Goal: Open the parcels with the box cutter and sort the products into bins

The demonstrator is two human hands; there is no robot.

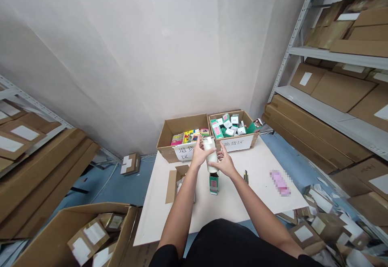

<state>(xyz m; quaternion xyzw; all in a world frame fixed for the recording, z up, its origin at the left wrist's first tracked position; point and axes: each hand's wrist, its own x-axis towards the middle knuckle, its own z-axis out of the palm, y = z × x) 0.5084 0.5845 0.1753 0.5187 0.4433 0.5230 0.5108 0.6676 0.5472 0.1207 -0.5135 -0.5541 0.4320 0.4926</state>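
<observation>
A white cylindrical bottle [211, 158] is held up over the table, slightly tilted, between my two hands. My left hand [200, 154] grips it from the left, its thumb across the front. My right hand [226, 162] is closed around the lower right side, the thumb pressed on the bottle near its base. Just below the bottle, a small green box [214, 185] with a pink panel stands on the white table [236, 202], its dark top opening showing. Left of it, partly behind my left forearm, sits an open cardboard carton [171, 187] with pale contents.
At the table's back stand a carton of colourful packs [166, 154] and a carton of green-and-white boxes [256, 142]. A utility knife [246, 177] and a blurred pink item [280, 183] lie right. A large parcel carton [129, 234] stands left; laden shelves [333, 55] flank the right.
</observation>
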